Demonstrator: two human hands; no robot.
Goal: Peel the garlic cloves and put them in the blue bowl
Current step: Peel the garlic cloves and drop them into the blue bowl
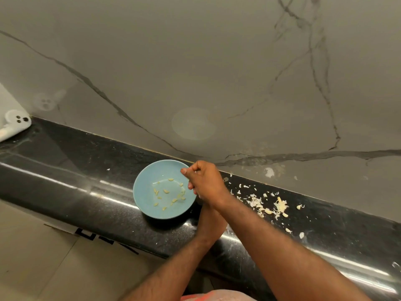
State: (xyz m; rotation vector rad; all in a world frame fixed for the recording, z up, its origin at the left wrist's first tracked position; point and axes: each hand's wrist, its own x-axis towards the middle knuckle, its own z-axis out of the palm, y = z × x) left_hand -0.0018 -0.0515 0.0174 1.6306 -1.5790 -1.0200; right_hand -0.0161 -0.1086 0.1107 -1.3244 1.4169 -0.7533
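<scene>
Right hand (205, 181), fingers curled, covers left hand (209, 216) at the blue bowl's (143, 205) right rim; whether they hold anything, cannot tell. Peeled cloves (166, 191) lie inside the bowl. Risk: skins (256, 202) right of the bowl cling to fingers and drop in.

Bowl (147, 198) pale blue; cloves (166, 191) pale yellow; table (86, 161) speckled black; wall (195, 72) grey, dark-veined.

There is one blue bowl (143, 192), with about a dozen peeled garlic cloves (166, 191) in it. Two hands show: one right hand (206, 183) and one left hand (208, 218). One scatter of garlic skins (280, 206) lies on the counter.
</scene>
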